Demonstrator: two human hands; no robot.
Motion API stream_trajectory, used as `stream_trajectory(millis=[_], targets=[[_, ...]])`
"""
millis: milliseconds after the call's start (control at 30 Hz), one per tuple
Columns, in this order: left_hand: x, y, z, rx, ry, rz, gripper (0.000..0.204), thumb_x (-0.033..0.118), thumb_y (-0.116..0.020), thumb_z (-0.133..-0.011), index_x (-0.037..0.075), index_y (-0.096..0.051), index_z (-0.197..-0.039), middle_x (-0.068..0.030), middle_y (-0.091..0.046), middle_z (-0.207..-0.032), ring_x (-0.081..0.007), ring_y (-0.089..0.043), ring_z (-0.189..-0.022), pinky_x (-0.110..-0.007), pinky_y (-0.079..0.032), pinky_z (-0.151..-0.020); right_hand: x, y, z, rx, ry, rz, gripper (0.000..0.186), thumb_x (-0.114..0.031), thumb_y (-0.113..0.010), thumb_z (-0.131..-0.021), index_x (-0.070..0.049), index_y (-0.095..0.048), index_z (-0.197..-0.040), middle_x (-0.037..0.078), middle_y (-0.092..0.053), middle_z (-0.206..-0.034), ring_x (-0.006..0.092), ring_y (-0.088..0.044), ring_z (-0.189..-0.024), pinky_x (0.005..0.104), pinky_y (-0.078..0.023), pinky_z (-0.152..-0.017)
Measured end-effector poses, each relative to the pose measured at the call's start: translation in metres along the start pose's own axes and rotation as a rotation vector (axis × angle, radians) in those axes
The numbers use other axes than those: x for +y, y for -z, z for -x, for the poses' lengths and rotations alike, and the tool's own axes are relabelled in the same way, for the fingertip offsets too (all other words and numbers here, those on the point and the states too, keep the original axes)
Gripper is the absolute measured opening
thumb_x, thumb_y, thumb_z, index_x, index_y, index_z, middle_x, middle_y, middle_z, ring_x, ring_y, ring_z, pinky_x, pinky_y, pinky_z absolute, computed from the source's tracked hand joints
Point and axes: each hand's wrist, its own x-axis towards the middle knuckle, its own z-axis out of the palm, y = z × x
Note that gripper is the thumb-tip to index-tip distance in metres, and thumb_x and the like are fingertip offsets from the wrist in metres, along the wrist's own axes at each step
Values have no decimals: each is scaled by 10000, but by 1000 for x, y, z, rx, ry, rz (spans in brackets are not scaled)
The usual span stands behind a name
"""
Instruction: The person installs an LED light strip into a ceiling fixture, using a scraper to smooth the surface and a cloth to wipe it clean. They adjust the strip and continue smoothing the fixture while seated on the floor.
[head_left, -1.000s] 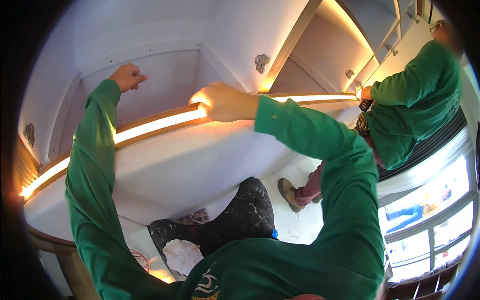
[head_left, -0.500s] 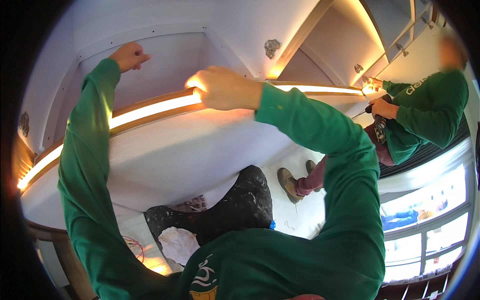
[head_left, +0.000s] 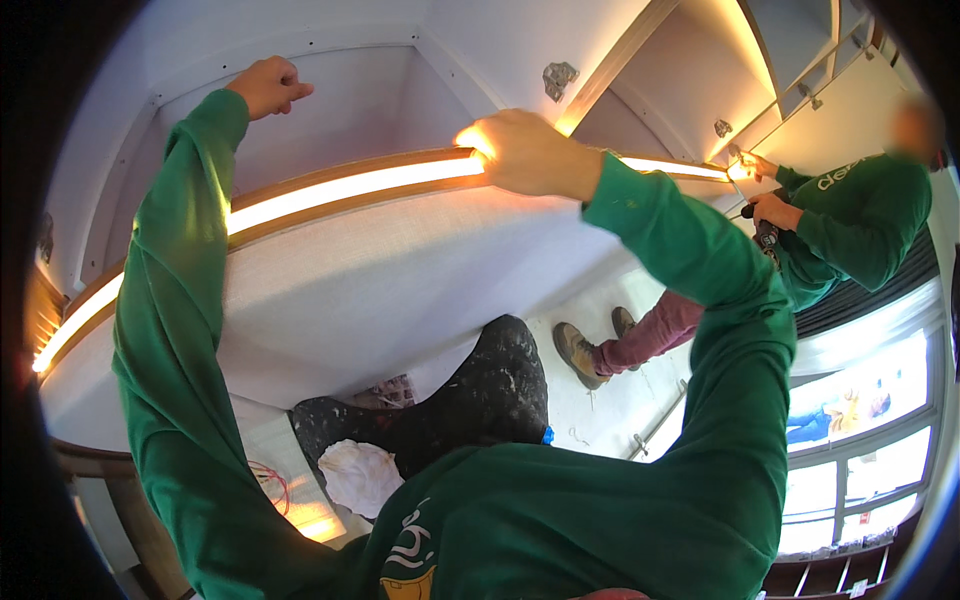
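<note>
A lit LED light strip runs along a wooden edge below an open, pale-lined compartment. My right hand is closed over this edge at the strip, its fingertips glowing in the light. What lies under its palm is hidden. Farther left, my left hand is raised in front of the compartment, fingers curled into a loose fist, with nothing visible in them. My left forearm crosses in front of the strip.
A co-worker at the right has one hand at the strip's far end and holds a dark power tool. Metal hinges sit on the compartment panels. A white cloth lies by my dark trousers; red wires lie lower left.
My right hand has slid to the right along the lit strip, uncovering more of it. My left hand has risen slightly and stays curled.
</note>
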Motion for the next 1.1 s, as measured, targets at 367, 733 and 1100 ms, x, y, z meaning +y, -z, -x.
stream_trajectory(millis=[367,733,1100], targets=[[-9,-1,-1,-2,-33,-36,457,423,-656,-986,27,-602,-764,-110,-691,-731,-175,-645,-662,-354,-509,-622,24,11,21,-109,-95,4,334,-108,-564,-890,19,-713,-1161,236,-719,-926,396,-692,-837,496,-536,-836],[6,-4,-2,-32,-71,9,445,395,-655,-1003,16,-597,-776,-111,-669,-723,-173,-645,-679,-346,-513,-628,-35,-5,-27,-81,-22,-193,346,-209,-553,-948,16,-711,-1156,221,-725,-931,420,-664,-861,504,-524,-828],[-4,-7,-6,54,-115,1,459,417,-659,-991,36,-579,-747,-98,-660,-696,-173,-604,-615,-349,-498,-613,10,11,23,-85,-121,171,258,-181,-627,-871,-4,-732,-1026,202,-697,-810,392,-667,-739,479,-524,-726]])
